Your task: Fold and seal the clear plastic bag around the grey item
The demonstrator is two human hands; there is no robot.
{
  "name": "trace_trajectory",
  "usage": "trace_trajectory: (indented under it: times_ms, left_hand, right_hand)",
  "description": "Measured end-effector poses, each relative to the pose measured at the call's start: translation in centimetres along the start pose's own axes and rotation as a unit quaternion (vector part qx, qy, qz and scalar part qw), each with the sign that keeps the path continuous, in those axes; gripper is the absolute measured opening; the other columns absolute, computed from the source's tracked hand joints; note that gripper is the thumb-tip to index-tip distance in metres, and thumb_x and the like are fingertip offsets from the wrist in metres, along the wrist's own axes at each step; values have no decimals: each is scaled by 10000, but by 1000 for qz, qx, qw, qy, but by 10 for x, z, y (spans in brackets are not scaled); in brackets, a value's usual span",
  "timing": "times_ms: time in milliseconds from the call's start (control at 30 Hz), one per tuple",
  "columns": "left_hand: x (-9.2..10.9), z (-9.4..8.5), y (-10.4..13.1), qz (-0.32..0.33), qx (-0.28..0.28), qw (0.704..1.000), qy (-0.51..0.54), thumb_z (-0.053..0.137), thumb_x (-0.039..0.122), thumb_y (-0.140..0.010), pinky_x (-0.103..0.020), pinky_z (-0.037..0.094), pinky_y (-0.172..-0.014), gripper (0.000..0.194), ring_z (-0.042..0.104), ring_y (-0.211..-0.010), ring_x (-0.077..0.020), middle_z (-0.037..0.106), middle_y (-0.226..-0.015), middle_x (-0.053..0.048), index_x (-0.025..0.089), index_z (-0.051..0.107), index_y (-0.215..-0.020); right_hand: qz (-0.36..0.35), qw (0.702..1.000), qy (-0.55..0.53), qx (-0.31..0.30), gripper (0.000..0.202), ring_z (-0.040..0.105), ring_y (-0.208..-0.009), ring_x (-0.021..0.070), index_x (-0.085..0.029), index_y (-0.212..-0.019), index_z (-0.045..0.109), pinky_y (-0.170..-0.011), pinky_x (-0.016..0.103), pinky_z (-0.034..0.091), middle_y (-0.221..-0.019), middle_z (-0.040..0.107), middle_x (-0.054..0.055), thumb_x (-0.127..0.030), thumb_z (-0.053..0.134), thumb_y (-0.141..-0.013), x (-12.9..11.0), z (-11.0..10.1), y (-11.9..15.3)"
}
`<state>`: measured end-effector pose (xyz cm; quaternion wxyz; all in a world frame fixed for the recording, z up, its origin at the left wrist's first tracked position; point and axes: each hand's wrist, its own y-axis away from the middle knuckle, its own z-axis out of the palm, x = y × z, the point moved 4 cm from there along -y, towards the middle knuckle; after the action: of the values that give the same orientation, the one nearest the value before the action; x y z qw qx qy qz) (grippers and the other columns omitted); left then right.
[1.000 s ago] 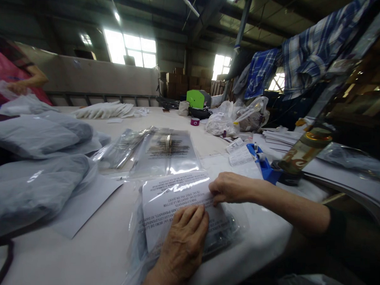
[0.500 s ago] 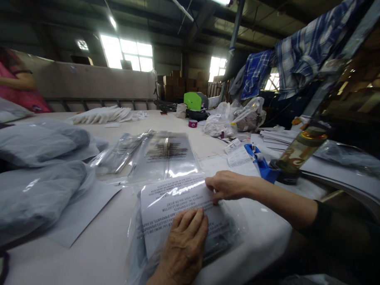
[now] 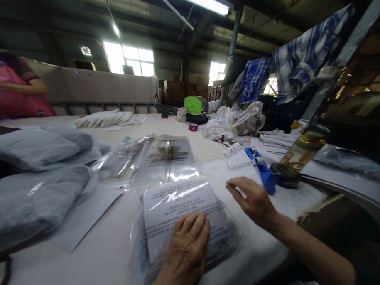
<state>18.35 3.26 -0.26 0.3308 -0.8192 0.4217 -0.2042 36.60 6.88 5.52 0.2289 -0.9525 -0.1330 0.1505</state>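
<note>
My left hand (image 3: pixel 186 248) pressed flat, fingers spread, on the printed plastic bag (image 3: pixel 183 215) at the counter's (image 3: pixel 89 255) near edge; my right hand (image 3: pixel 253 201) hovered open, empty, beside the blue tape dispenser (image 3: pixel 263 172).

The left hand (image 3: pixel 186 250) hides the bag's (image 3: pixel 162 208) printed text.

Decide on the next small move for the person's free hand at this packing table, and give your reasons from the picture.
Probably the right hand should reach on to the blue tape dispenser for a strip. The left hand presses flat on the folded printed bag, pinning its flap, while the right hand hovers open and empty between bag and dispenser.
</note>
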Motion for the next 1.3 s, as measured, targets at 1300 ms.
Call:
trace_trajectory:
  times_ms: [1300]
  left_hand:
    - [-69,-86,77,-605,14,648,462,811,263,-462,-199,373,-574,311,517,-604,-99,594,-621,24,145,593,-649]
  right_hand:
    - [-209,970,84,94,565,472,-1200,274,-102,-1410,232,-1015,519,359,-1288,514,159,-325,410,-922,-33,63,73]
